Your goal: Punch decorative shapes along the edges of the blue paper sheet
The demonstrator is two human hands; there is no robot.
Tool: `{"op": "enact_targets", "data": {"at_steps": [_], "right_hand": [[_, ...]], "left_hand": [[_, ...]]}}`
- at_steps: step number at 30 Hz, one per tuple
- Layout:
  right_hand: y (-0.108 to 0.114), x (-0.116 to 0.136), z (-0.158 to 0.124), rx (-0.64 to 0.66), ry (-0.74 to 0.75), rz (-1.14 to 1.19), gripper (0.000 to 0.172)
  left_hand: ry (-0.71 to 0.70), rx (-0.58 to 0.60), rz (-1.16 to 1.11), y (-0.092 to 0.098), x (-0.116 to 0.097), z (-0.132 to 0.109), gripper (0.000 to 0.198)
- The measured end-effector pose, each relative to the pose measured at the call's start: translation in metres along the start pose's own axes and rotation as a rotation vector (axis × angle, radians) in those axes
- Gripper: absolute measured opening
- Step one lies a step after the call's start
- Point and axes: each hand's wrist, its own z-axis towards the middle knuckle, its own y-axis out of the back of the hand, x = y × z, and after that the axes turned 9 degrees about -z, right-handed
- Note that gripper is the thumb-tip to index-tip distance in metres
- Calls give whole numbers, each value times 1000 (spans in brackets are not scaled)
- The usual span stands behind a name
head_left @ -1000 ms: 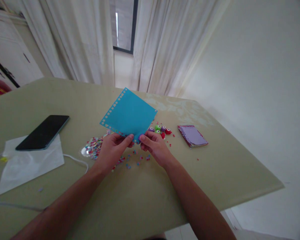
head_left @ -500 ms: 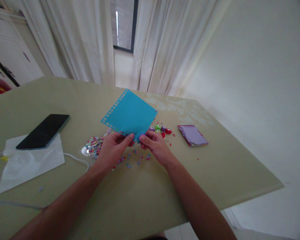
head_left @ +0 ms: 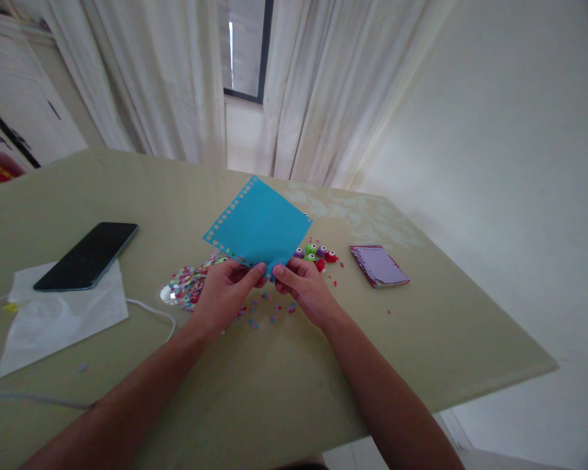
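Note:
A square sheet of blue paper (head_left: 259, 223) is held up, tilted corner-up, with rows of small cut-out shapes along its left and lower-left edges. My left hand (head_left: 223, 290) pinches the paper near its lowest corner, thumb on top. Close beside it, my right hand (head_left: 304, 287) is closed at the same corner, its thumb pressing on a small purple paper punch (head_left: 276, 268), mostly hidden by the fingers and the sheet. Under and around the hands lie confetti bits (head_left: 189, 284) in many colours. Behind my right hand sit several small round coloured pieces with eyes (head_left: 311, 249).
A stack of paper squares (head_left: 379, 266), lilac on top, lies to the right. On the left, a black phone (head_left: 85, 256) rests partly on a white sheet (head_left: 63, 326), near a white cable (head_left: 154, 310). The table (head_left: 451, 326) meets a wall on the right.
The blue paper has shifted slightly to the right and flattened a little. Both hands keep their hold at its lower corner, nearly still.

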Motion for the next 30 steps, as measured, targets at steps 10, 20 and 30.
{"op": "enact_targets", "data": {"at_steps": [10,20,30], "right_hand": [[-3,1,0,-21,5,5,49],[-4,7,0,6,19,16,44],[24,2,4,-137,263,-868,36]], "left_hand": [[-7,-4,10,-1,-2,-1,38],[-15,-59,5,0,0,0,37],[-40,-138,-68,2,-5,5,35]]}}
